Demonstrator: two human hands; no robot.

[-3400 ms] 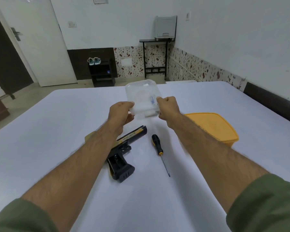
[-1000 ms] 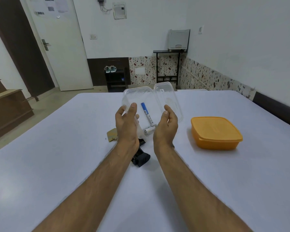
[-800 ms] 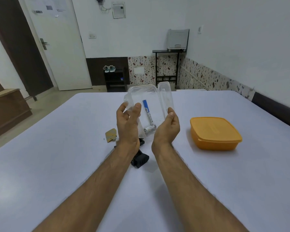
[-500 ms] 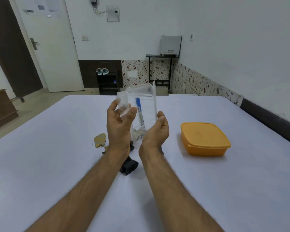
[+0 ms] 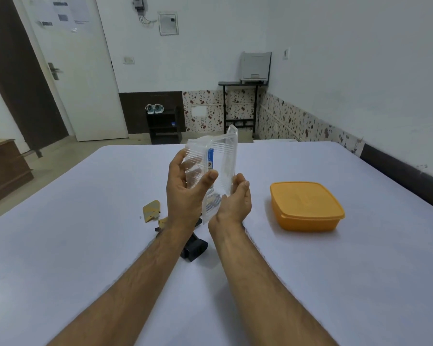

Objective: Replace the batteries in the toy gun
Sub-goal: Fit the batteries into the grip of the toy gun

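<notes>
Both hands are holding a clear clamshell box (image 5: pixel 211 171) above the table (image 5: pixel 85 245), tilted nearly upright. The left hand (image 5: pixel 185 193) is gripping its left half, thumb pressed on the front; the right hand (image 5: pixel 235 201) is cupping the right half with curled fingers. A blue battery (image 5: pixel 210 158) is standing inside the box. The toy gun (image 5: pixel 194 247) is lying below the box, mostly hidden by the wrists. An orange tub (image 5: pixel 306 206) is sitting right of the box.

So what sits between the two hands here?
In the head view, a clear plastic clamshell with a blue battery inside sits between the left hand and right hand.
</notes>
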